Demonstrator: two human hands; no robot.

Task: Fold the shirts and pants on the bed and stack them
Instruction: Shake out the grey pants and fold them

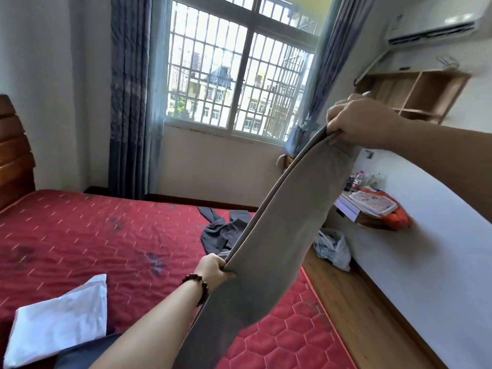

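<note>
grip: left hand (pixel 214 267) and right hand (pixel 358 119) each pinch khaki pants (pixel 277 222), hands well apart | axis: slants low-left to high-right above bed (pixel 80 230) | left hand nearer bed

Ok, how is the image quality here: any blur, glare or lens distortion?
Head view: daylight from the window blows out its upper panes; wide-angle bending curves the right wall; the shelf and air conditioner smear with motion blur; the khaki pants and both hands stay fairly sharp.
</note>
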